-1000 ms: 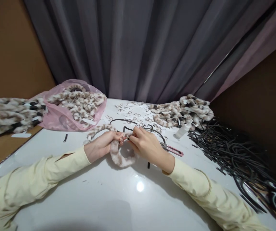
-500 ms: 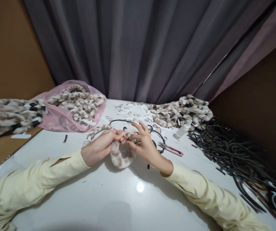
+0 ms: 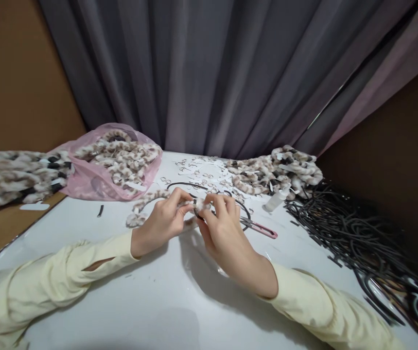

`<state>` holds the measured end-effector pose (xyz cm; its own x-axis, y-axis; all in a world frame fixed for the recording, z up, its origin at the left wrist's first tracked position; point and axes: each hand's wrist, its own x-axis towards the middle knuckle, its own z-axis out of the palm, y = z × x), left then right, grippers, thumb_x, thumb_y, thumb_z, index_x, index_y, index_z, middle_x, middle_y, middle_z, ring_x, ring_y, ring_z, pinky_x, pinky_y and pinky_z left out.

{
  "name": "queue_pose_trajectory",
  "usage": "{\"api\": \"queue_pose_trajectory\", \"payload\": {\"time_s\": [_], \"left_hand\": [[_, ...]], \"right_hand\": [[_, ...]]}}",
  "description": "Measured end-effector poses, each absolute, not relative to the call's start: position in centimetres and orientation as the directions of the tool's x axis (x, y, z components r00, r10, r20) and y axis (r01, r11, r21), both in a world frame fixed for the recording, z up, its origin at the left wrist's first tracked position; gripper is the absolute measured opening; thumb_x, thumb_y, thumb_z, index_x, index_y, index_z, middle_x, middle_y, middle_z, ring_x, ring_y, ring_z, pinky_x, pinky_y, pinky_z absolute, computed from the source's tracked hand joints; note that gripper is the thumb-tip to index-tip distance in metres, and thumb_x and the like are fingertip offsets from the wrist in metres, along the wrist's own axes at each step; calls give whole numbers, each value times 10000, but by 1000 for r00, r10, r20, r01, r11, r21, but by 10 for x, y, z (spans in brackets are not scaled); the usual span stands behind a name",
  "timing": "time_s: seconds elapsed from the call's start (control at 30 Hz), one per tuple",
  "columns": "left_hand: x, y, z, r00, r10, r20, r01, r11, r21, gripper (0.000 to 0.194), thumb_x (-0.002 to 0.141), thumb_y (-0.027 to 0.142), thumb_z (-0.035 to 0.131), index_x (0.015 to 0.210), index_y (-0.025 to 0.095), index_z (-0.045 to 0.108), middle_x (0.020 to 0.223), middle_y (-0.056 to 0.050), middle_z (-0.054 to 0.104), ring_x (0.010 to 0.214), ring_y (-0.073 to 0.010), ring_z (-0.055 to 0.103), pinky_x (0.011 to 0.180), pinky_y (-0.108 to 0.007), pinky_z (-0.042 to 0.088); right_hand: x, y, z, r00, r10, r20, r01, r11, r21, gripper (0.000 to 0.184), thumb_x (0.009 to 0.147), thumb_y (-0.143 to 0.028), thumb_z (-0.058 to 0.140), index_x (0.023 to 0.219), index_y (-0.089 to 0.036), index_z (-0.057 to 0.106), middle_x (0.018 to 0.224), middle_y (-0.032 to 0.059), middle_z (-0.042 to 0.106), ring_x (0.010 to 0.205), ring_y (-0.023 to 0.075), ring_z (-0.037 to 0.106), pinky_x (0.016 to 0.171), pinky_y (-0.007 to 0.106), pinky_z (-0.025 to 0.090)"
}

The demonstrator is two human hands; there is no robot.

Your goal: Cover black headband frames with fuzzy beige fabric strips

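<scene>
A fluffy white cord with brown spots (image 3: 136, 219) runs from the table up between my hands, in front of me. My left hand (image 3: 162, 221) is closed, its thumb and forefinger pinching the cord close to a small black part. My right hand (image 3: 222, 227) grips the fluffy end from the other side, with its fingers bent over it. The two sets of fingertips almost meet, and they hide most of the join. A black cord (image 3: 187, 184) curves on the table behind my hands. Beside my right hand lie thread snips with pink handles (image 3: 263, 229).
A pink plastic bag (image 3: 88, 177) full of fluffy cords stands at the left. More fluffy cords (image 3: 285, 167) are heaped at the back right, by a small clear bottle (image 3: 276, 200). Black cords (image 3: 340, 228) pile up on the right. Small metal rings (image 3: 207, 176) lie scattered behind.
My right hand has come down onto the cord, its raised fingers now curled. My left hand has turned over, back upward. The fluffy loop that hung between my hands is now mostly hidden.
</scene>
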<state>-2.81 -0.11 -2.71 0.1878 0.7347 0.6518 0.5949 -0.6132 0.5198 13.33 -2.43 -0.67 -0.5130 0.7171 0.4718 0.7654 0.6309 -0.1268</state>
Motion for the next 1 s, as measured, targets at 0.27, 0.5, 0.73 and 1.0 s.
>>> {"api": "queue_pose_trajectory", "payload": {"time_s": [0.27, 0.5, 0.73, 1.0], "left_hand": [[-28, -4, -26, 425, 538, 728, 528, -801, 283, 242, 797, -8, 364, 870, 170, 510, 725, -15, 607, 655, -120, 585, 607, -211, 458], [-27, -9, -28, 528, 502, 685, 416, -856, 306, 261, 789, -2, 361, 903, 174, 516, 767, -29, 632, 673, -127, 600, 605, -214, 461], [-28, -12, -34, 485, 578, 656, 423, -812, 402, 285, 778, 12, 395, 989, 204, 400, 757, 13, 581, 563, -88, 548, 508, -170, 420], [-28, -13, -41, 732, 264, 628, 202, -964, 171, 424, 709, -28, 343, 1044, 195, 476, 841, -83, 635, 808, -193, 612, 753, -303, 489]], "right_hand": [[145, -11, 12, -564, 797, 219, 706, 602, -373, 188, 849, -61, 385, 719, -171, 465, 633, 3, 502, 649, 150, 423, 693, 290, 306], [161, -1, 24, -741, 661, 119, 612, 738, -286, 204, 793, -4, 382, 692, -180, 401, 583, -30, 436, 564, 116, 360, 664, 253, 267], [166, 8, 34, -800, 588, 116, 514, 772, -373, 136, 881, -65, 365, 916, -182, 424, 681, -19, 544, 636, 125, 437, 716, 267, 286], [165, 19, 29, -838, 530, -130, 420, 474, -774, 84, 908, -204, 425, 971, -196, 371, 629, -68, 482, 543, 83, 391, 550, 196, 340]]}}
